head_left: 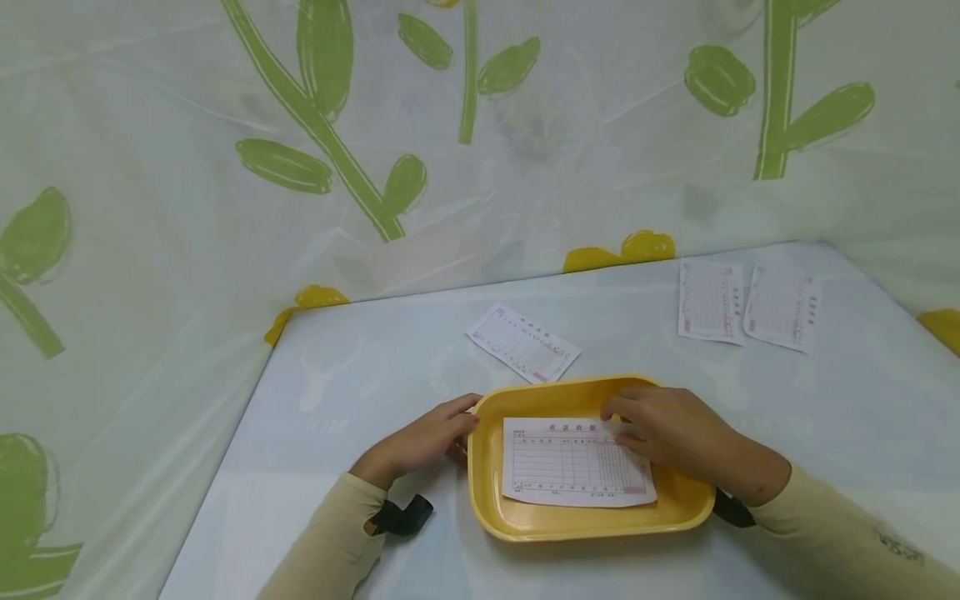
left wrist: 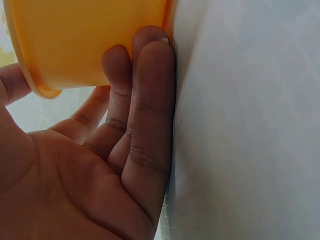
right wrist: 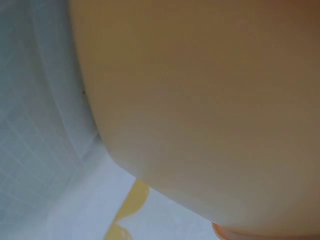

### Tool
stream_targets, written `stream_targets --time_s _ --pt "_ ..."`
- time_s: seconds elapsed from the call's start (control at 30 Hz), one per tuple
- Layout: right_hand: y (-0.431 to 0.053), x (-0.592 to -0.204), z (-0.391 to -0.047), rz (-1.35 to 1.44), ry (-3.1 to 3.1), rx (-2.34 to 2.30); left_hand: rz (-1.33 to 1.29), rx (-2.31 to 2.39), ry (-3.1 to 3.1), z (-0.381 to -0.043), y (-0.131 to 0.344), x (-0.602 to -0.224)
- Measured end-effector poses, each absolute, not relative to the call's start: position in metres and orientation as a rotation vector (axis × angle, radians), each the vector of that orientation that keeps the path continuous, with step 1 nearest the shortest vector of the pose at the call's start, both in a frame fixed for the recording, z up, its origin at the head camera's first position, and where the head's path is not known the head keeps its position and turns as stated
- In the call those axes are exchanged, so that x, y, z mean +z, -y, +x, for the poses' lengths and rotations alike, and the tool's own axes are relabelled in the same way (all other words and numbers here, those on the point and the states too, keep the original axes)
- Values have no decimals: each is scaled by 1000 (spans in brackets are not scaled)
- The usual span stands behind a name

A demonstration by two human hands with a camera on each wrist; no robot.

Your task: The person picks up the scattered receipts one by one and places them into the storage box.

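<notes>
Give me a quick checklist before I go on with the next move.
1. Yellow tray upright on the table: ok.
2. Left hand at the tray: ok, touching its left side.
3. Slip in the tray printed side up: ok.
4. Right hand clear of the tray: not ok, it reaches in over the slip's upper right corner.
5. Right hand's grip on that slip: cannot tell.
6. Slips all together: not ok, one lies behind the tray, two at far right.
</notes>
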State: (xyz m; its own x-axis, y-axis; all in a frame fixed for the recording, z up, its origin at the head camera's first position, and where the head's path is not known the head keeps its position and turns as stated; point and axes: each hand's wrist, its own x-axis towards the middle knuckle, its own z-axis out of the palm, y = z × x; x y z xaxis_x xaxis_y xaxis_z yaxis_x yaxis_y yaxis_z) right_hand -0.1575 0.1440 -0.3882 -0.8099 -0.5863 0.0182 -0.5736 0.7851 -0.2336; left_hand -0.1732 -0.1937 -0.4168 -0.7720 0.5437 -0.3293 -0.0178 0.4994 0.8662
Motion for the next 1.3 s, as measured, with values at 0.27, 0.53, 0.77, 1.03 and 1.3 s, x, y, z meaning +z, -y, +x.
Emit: stream_targets --time_s 0.27,0.53,0.77,1.03,1.3 --pt "-144 -388 -156 -1010 -2957 -313 420 1260 -2164 -172 193 -413" --pt "-148 -384 -154 -1003 -2929 -385 417 1266 -2160 -170 192 -413" --pt "-164 -362 -160 -930 -2958 -657 444 1278 -2144 -171 189 -413" --pt "-178 -337 -209 -868 -3038 -711 420 1291 -2138 -171 192 -414" --pt "-160 -332 -255 -777 -2955 -667 408 1290 -2132 -169 193 -415"
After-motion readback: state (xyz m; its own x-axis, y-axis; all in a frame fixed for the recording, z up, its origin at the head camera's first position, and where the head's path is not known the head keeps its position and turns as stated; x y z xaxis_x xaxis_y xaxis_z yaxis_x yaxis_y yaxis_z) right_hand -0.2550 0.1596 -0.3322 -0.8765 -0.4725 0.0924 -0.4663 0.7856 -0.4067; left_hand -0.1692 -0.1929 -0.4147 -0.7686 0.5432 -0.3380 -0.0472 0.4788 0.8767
